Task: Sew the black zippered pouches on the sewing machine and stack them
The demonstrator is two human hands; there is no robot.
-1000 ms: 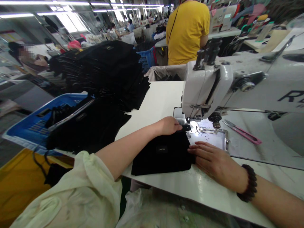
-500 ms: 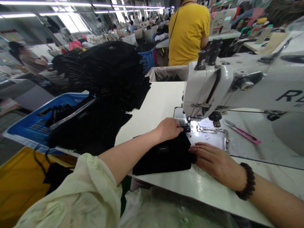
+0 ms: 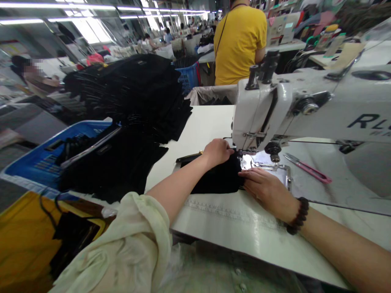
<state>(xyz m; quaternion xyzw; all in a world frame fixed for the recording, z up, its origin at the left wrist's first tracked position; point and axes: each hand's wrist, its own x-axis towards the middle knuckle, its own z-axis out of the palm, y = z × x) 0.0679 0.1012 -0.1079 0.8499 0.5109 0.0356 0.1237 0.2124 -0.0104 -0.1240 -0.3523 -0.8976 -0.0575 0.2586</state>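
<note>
A black fabric piece (image 3: 218, 179) lies on the white table (image 3: 214, 221), its right edge beside the needle area of the white sewing machine (image 3: 255, 110). My left hand (image 3: 217, 152) pinches the far edge of the fabric close to the presser foot. A zipper with a gold-coloured pull shows left of that wrist. My right hand (image 3: 267, 190), with a dark beaded bracelet on its wrist, rests fingers stretched out on the fabric's near right edge. The machine's light shines on the metal plate between the hands.
Pink-handled scissors (image 3: 314, 172) lie right of the needle area. Stacked black pieces (image 3: 128, 93) stand at the left, beside a blue basket (image 3: 33, 162). A yellow container (image 3: 21, 244) is at the lower left. A person in a yellow shirt (image 3: 240, 44) stands beyond the table.
Both hands and the black fabric have moved away from my body along the machine. The fabric has turned, its label is out of sight, and the zipper edge now shows.
</note>
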